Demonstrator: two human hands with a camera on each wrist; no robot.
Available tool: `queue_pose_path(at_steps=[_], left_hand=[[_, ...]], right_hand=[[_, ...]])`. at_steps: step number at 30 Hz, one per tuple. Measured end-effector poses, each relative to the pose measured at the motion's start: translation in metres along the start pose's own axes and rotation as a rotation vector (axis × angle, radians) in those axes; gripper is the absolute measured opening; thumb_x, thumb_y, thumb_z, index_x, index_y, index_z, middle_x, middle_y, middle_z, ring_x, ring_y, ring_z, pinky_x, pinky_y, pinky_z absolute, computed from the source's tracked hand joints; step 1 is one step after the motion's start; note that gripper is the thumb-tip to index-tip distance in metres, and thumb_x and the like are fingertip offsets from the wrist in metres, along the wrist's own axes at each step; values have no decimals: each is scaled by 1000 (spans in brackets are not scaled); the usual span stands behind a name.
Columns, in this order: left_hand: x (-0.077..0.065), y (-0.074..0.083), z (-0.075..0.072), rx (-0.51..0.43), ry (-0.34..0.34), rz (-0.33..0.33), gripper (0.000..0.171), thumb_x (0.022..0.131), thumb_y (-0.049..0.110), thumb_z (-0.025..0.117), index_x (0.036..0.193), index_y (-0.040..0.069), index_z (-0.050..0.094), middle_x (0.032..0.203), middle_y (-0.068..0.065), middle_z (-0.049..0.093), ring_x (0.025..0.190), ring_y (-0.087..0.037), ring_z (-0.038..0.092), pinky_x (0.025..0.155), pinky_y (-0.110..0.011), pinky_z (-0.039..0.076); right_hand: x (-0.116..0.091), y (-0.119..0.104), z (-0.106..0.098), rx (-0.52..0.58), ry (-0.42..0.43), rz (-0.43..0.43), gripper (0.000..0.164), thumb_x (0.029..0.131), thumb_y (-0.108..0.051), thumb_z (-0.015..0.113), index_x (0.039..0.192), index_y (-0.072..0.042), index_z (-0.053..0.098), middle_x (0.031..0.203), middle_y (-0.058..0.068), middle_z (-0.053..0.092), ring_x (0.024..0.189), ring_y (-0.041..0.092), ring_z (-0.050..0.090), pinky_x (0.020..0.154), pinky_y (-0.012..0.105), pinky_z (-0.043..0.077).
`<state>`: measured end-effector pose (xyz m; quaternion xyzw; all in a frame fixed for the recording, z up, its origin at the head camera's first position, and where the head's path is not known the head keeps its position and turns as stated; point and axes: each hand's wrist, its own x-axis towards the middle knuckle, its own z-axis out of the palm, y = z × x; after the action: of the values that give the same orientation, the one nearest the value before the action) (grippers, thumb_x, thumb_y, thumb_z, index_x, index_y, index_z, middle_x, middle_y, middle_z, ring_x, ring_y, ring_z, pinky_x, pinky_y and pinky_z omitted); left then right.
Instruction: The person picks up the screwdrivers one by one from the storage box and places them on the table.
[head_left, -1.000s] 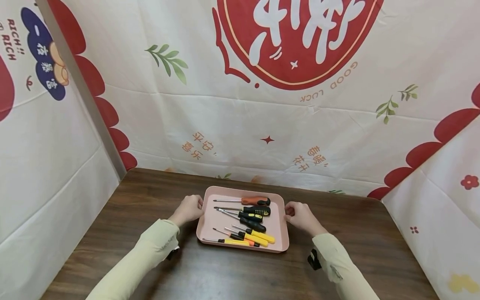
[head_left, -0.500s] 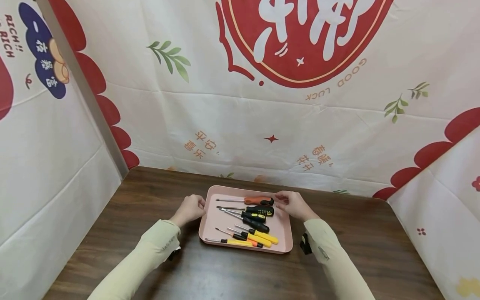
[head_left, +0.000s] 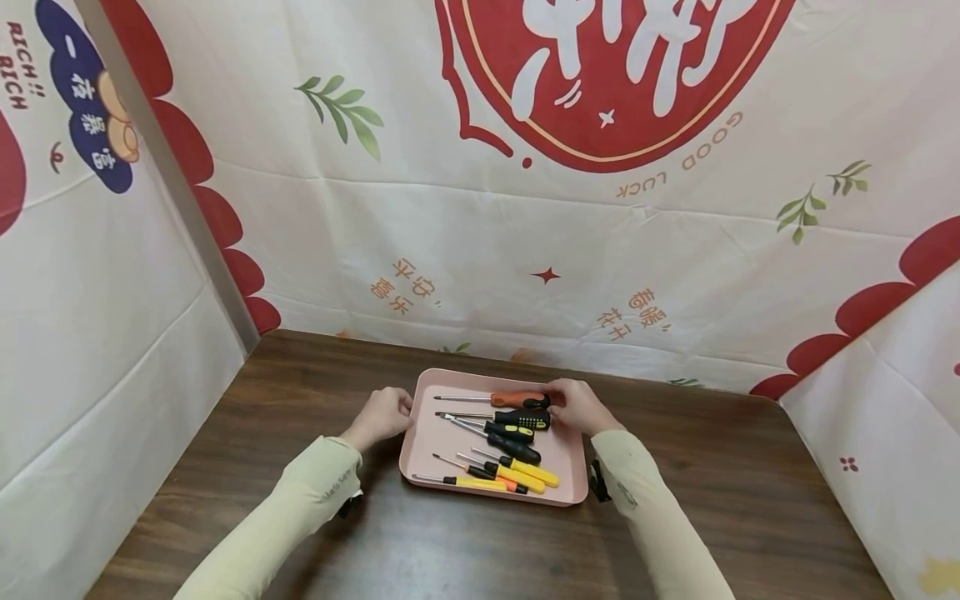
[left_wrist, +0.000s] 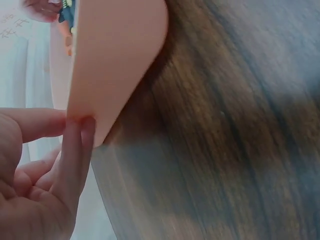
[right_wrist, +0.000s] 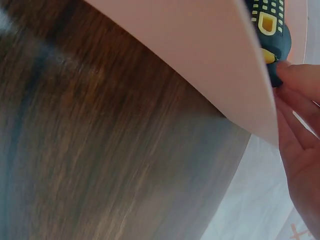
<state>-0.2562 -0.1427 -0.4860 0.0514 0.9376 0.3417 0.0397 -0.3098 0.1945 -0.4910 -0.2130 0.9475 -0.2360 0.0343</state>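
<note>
A pink tray (head_left: pixel 420 433) on the table holds several screwdrivers pointing left. At its far side lies an orange-and-black screwdriver (head_left: pixel 517 400), with a black screwdriver with yellow dots (head_left: pixel 522 419) just nearer. My left hand (head_left: pixel 382 417) pinches the tray's left wall between thumb and fingers; the left wrist view shows this pinch closely. My right hand (head_left: pixel 581 406) reaches over the tray's right rim, its fingertips at the handle ends of these two screwdrivers. In the right wrist view, a fingertip (right_wrist: pixel 286 72) meets a black handle end; whether the fingers grip it is unclear.
Nearer in the tray are a plain black-handled screwdriver (head_left: pixel 513 450) and several small yellow-handled screwdrivers (head_left: pixel 480 482). The dark wooden table (head_left: pixel 480 550) extends around the tray. A printed white cloth (head_left: pixel 480 250) hangs behind it and at both sides.
My right hand has left the tray's right rim and moved inward to the far screwdriver handles. My left hand keeps its pinch on the tray. The view has shifted slightly.
</note>
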Motion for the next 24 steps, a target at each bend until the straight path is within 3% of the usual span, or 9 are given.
queue_pose_path(at_steps=[5,12,17,24], left_hand=[[2,0,-1,-2,10,42,15,62,-1,63,76,0,63,64,-2,59,58,-12,53,56,-25,44],[4,-3,0,-21,8,91,29,62,-1,63,91,-3,62,67,-2,59,60,-12,52,59,-26,45],[6,-3,-1,-14,0,91,32,62,-3,63,94,-4,62,67,-2,59,60,-12,52,60,-26,44],[7,-1,1,21,-13,66,32,61,-3,62,93,-3,62,67,-1,58,60,-13,51,59,-27,44]], right_hand=[[2,0,2,-47,1,-23,32,76,2,65,107,0,64,99,12,62,90,26,58,77,41,47],[5,3,4,-75,-6,-57,31,75,4,64,106,-1,66,87,7,58,79,20,54,67,35,45],[10,3,1,-80,-22,-70,27,75,2,66,103,0,67,87,9,60,80,20,56,68,34,47],[13,1,1,-70,-67,-12,26,76,-2,68,102,0,68,83,8,55,75,19,53,63,31,45]])
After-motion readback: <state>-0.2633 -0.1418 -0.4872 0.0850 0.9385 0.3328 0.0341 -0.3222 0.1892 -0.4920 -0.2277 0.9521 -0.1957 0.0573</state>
